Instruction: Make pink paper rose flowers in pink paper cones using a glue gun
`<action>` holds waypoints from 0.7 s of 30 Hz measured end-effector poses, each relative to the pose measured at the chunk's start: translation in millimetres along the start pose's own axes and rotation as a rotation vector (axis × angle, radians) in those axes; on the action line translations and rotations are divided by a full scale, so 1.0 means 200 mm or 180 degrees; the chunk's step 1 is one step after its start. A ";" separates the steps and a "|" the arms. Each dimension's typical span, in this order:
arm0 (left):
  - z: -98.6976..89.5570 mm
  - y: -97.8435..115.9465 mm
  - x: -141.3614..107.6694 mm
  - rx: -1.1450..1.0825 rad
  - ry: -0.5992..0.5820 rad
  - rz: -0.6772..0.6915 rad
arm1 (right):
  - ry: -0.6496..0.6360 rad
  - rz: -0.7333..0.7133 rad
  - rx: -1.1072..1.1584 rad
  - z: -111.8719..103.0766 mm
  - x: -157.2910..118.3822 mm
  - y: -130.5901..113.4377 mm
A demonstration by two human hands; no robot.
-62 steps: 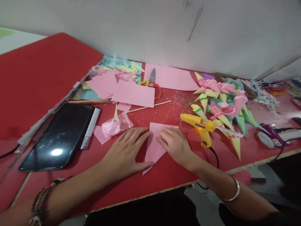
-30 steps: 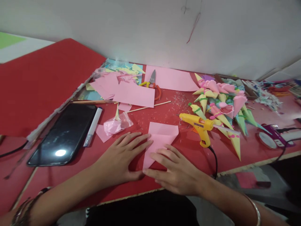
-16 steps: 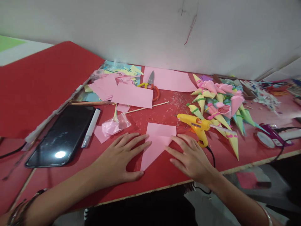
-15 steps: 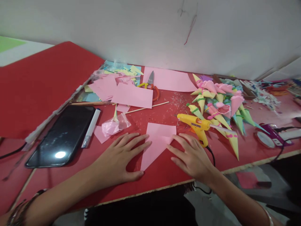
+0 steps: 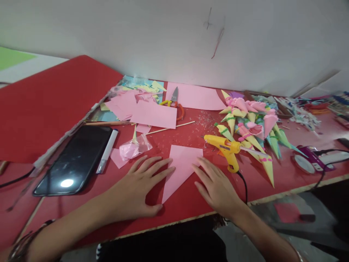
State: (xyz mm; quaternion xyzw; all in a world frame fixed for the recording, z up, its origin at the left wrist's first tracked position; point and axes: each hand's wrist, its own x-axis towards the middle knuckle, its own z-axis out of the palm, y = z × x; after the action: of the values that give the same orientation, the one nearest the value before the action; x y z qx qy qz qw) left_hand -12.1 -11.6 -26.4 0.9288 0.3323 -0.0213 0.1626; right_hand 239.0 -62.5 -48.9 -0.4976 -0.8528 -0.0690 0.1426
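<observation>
A pink piece of paper (image 5: 182,165), cut to a slanted point at its lower left, lies flat on the red table (image 5: 188,207) between my hands. My left hand (image 5: 139,187) rests palm down with fingers spread, its fingertips on the paper's left edge. From the right, my right hand (image 5: 216,183) touches the paper's slanted edge with its fingertips, fingers slightly apart. Neither hand grips anything. Just right of my right hand lies a yellow glue gun (image 5: 225,146) with a clear stick in its back.
A phone (image 5: 75,160) and a marker (image 5: 108,151) lie left. Behind are scissors (image 5: 174,98), pink sheets (image 5: 154,113) and a thin stick (image 5: 185,124). Paper cones (image 5: 255,131) are heaped right, near a purple device (image 5: 317,156). The table's front edge runs below my hands.
The view has shifted slightly. My right hand's fingers have drawn closer together, and the paper's right corner, raised a little before, now lies flat. My left hand has barely moved.
</observation>
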 end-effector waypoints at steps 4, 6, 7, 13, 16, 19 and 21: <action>0.02 0.05 0.01 -0.0024 0.0337 0.0077 | -0.0372 0.0131 0.0322 -0.01 0.02 -0.09; 0.03 0.09 0.03 -0.0040 0.0436 0.0059 | -0.0574 0.0205 0.0496 -0.03 0.05 -0.15; 0.04 0.10 0.04 -0.0049 0.0451 0.0035 | -0.0656 0.0181 0.0639 -0.03 0.06 -0.18; 0.05 0.05 0.09 0.0118 0.0475 0.0249 | -0.0869 -0.0148 0.1226 -0.06 0.09 -0.14; 0.03 0.01 0.10 0.0209 0.0401 0.0538 | -0.0928 -0.0182 0.1156 -0.07 0.08 -0.07; 0.01 0.00 0.09 0.0266 0.0381 0.0563 | -0.0825 -0.0095 0.0976 -0.06 0.07 -0.06; 0.00 0.02 0.08 0.0258 0.0438 0.0464 | -0.0499 -0.0192 0.0741 -0.05 0.08 -0.08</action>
State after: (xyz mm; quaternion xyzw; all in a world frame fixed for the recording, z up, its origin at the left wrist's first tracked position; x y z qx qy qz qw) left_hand 3.2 -4.1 -28.7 0.9556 0.2732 0.0409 0.1029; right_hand 219.3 -60.2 -35.0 -0.4556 -0.8782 0.0652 0.1301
